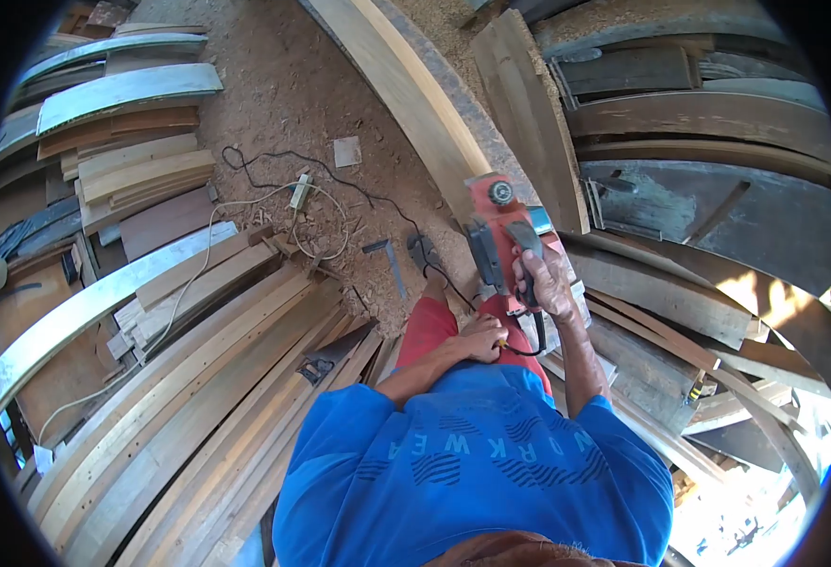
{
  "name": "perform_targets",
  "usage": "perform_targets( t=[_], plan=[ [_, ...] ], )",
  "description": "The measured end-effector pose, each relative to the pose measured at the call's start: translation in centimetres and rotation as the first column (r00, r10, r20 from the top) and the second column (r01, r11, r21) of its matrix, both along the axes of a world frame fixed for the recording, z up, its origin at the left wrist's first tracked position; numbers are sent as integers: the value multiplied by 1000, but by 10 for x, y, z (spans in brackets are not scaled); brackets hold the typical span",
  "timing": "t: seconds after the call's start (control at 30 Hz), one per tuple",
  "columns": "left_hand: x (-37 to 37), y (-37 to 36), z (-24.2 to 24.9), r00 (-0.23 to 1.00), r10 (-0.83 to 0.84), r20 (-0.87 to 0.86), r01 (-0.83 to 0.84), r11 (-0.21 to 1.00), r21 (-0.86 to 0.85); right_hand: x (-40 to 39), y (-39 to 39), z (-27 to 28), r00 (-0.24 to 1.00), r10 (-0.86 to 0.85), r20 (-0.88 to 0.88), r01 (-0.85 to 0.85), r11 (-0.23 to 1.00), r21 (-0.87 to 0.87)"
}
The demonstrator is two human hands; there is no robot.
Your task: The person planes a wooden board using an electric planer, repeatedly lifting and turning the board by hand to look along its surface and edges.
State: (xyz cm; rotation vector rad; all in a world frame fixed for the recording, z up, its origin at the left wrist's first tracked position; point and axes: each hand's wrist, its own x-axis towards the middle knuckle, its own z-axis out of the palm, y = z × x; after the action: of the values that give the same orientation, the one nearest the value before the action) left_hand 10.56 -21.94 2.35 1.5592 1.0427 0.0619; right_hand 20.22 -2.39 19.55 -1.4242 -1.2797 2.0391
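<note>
My right hand [549,282] is wrapped around the rear handle of a red electric hand planer [500,227]. The planer is at the near end of a long, pale wooden board [415,104]; whether its sole touches the wood is hard to tell. Close to my waist, my left hand [481,338] is closed on the planer's black power cord [526,352], which loops down from the handle. A small yellow bit shows by the fingers, too small to name. From near my left hand the cord runs on across the floor.
A power strip [300,192] with a pale cable lies on the shaving-strewn floor [274,94]. Stacked planks [179,378] fill the left side. More boards [708,123] stand on the right. A wide plank [529,113] leans beside the long board.
</note>
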Motion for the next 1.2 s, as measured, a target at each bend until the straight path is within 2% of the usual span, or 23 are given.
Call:
perform_targets(
  t=[0.1,0.2,0.3,0.37,0.47,0.5,0.6,0.63,0.67,0.73,0.8,0.87,0.9,0.97,1.03,1.07,1.17,1.2],
  plan=[
    [-13,-9,-21,963,141,-228,-137,990,34,12,-2,-30,984,173,41,-175,982,77],
    [-43,-22,-14,869,334,-364,-312,942,121,31,-13,-32,942,310,127,-331,918,219],
    [-61,-53,-36,818,358,-451,-336,933,131,31,-20,-37,935,322,150,-350,906,236],
    [-67,-69,-41,793,354,-496,-395,918,24,19,-16,-43,915,343,213,-380,910,166],
    [-74,-75,-42,735,415,-537,-516,856,-44,-41,17,-54,941,281,187,-333,863,381],
    [-75,-76,-41,711,445,-544,-558,828,-53,-65,32,-56,938,281,201,-340,851,399],
    [-80,-73,-52,640,557,-530,-649,760,16,-150,96,-70,937,288,196,-348,800,489],
    [-84,-68,-47,606,614,-506,-692,721,47,-179,122,-54,899,322,297,-427,794,433],
    [-90,-54,-38,570,669,-478,-731,678,78,-208,144,-57,928,285,240,-371,756,539],
    [-98,-27,-16,484,750,-452,-809,580,96,-256,193,-71,938,288,195,-347,742,574],
    [-110,-7,-4,386,802,-456,-877,472,88,-270,221,-68,921,329,211,-391,785,481],
    [-119,-5,-7,347,796,-496,-876,464,133,-262,237,-57,913,345,219,-407,814,413],
    [-121,-5,-10,330,793,-513,-874,462,151,-248,230,-53,934,294,203,-355,826,438],
    [-119,-13,-16,315,795,-519,-828,497,258,-206,217,-63,917,304,259,-390,826,407],
    [-112,-17,-24,311,794,-522,-803,514,303,-148,184,-66,920,288,266,-386,784,486],
    [-106,-21,-27,314,789,-528,-806,515,290,-118,165,-61,921,281,270,-384,774,503],
    [-89,-22,-32,383,773,-507,-763,573,297,-25,102,-40,908,322,269,-402,851,338],
    [-81,-20,-33,414,763,-496,-740,600,304,7,77,-49,928,275,250,-362,819,444]
  ],
)
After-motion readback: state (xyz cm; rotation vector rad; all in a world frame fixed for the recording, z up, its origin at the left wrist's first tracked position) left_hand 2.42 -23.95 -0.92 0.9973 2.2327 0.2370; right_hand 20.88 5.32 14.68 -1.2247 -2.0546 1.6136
